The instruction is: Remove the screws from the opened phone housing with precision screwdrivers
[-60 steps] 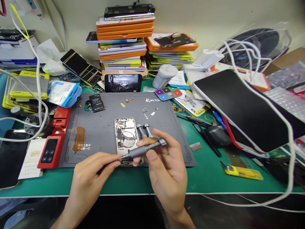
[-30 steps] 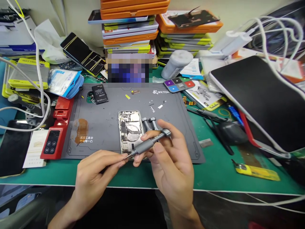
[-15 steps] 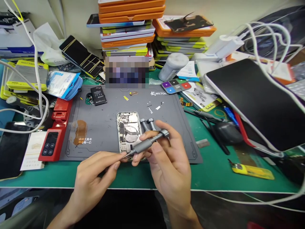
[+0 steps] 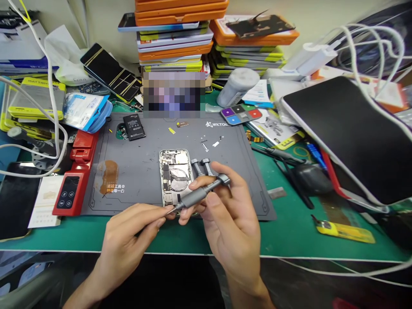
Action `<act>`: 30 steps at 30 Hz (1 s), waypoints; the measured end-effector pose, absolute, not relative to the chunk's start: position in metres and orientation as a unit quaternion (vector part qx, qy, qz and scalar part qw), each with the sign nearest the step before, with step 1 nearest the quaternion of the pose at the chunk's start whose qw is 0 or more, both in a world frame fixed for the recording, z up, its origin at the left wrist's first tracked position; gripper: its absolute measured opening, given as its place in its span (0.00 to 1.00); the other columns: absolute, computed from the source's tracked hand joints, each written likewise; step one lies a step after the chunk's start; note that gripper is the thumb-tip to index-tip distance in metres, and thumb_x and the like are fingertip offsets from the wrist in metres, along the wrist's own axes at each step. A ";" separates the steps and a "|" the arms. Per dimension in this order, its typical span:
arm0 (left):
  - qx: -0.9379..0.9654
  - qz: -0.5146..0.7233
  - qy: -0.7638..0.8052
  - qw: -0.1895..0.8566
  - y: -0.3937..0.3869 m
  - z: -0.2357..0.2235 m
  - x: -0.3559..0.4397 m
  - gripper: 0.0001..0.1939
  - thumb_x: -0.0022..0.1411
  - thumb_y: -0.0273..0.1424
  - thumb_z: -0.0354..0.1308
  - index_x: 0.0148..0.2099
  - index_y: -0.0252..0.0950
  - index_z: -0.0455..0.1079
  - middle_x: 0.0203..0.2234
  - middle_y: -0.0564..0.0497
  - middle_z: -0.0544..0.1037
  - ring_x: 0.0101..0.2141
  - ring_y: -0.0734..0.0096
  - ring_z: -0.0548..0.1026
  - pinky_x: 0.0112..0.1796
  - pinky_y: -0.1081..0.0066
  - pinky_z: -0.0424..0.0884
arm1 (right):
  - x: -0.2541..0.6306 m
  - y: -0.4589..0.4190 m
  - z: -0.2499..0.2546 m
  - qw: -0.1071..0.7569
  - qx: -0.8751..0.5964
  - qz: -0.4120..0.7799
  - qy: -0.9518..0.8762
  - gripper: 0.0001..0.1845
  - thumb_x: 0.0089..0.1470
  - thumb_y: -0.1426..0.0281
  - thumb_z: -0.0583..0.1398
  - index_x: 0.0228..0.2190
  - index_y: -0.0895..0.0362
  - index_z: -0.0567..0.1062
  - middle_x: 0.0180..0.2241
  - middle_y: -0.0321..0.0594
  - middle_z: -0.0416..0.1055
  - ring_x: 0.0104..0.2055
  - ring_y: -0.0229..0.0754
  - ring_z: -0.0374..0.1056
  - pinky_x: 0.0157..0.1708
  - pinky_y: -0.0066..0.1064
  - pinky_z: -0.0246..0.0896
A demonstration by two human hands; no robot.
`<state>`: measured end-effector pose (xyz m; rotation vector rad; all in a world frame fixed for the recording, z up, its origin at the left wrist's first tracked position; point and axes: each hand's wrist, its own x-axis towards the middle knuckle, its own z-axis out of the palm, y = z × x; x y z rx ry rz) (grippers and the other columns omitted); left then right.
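Note:
A grey precision screwdriver (image 4: 195,196) lies slantwise across the fingers of my right hand (image 4: 233,223), which grips its body and capped end. With thumb and forefinger my left hand (image 4: 128,236) pinches around the thin tip; whether a small part sits there is hidden. Beneath and behind the screwdriver is an opened phone (image 4: 175,171), its inside parts showing and its lower end partly covered by my fingers. Two more screwdrivers (image 4: 206,165) show their round caps just beyond my right hand, which hides their lower parts.
On the grey mat (image 4: 138,167) are a black phone battery (image 4: 134,127) and small metal parts (image 4: 204,145). A red device (image 4: 68,193) stands at the left. Stacked boxes (image 4: 175,47) line the back. To the right are a black-screened tablet (image 4: 347,137) and a yellow-handled tool (image 4: 347,231).
The whole view has shifted slightly. Both hands keep nearly the same pose on the screwdriver, and the phone and parts lie as before.

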<state>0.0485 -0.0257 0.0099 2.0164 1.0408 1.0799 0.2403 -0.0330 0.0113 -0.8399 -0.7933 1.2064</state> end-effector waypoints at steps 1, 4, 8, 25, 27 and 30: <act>0.762 0.408 0.394 0.312 -0.026 0.010 0.049 0.15 0.75 0.21 0.61 0.58 0.40 0.81 0.44 0.53 0.86 0.38 0.80 0.83 0.43 0.81 0.79 | 0.240 -0.033 0.011 0.670 -0.374 0.536 -0.352 0.18 0.76 0.69 0.58 0.62 0.45 0.71 0.47 0.36 0.78 0.31 0.35 0.81 0.33 0.30 0.83; 0.762 0.408 0.394 0.313 -0.026 0.011 0.049 0.14 0.75 0.21 0.62 0.57 0.40 0.81 0.42 0.54 0.86 0.39 0.79 0.83 0.44 0.81 0.79 | 0.240 -0.033 0.012 0.666 -0.381 0.534 -0.355 0.17 0.75 0.69 0.58 0.62 0.46 0.71 0.47 0.37 0.78 0.30 0.36 0.80 0.33 0.31 0.83; 0.763 0.410 0.389 0.314 -0.025 0.012 0.049 0.13 0.75 0.21 0.62 0.57 0.39 0.81 0.43 0.52 0.86 0.39 0.78 0.83 0.45 0.79 0.79 | 0.240 -0.033 0.012 0.663 -0.389 0.527 -0.361 0.17 0.75 0.69 0.58 0.62 0.47 0.70 0.46 0.38 0.78 0.29 0.36 0.79 0.31 0.33 0.83; 0.757 0.410 0.379 0.340 -0.027 0.008 0.048 0.17 0.75 0.19 0.61 0.60 0.39 0.80 0.41 0.53 0.86 0.41 0.78 0.83 0.45 0.79 0.79 | 0.244 -0.033 0.012 0.659 -0.376 0.546 -0.356 0.18 0.75 0.71 0.57 0.61 0.46 0.72 0.46 0.36 0.78 0.28 0.35 0.79 0.32 0.31 0.83; 0.755 0.410 0.377 0.346 -0.028 0.007 0.048 0.18 0.75 0.19 0.61 0.60 0.40 0.80 0.42 0.53 0.86 0.41 0.78 0.83 0.45 0.79 0.79 | 0.244 -0.033 0.012 0.658 -0.375 0.547 -0.356 0.18 0.75 0.71 0.57 0.61 0.46 0.72 0.46 0.36 0.78 0.29 0.35 0.79 0.33 0.30 0.83; 0.754 0.409 0.379 0.347 -0.028 0.007 0.048 0.18 0.75 0.19 0.61 0.60 0.40 0.81 0.43 0.52 0.86 0.40 0.77 0.83 0.44 0.78 0.80 | 0.244 -0.033 0.012 0.656 -0.372 0.551 -0.357 0.17 0.75 0.71 0.57 0.61 0.46 0.72 0.46 0.35 0.78 0.29 0.34 0.80 0.34 0.30 0.83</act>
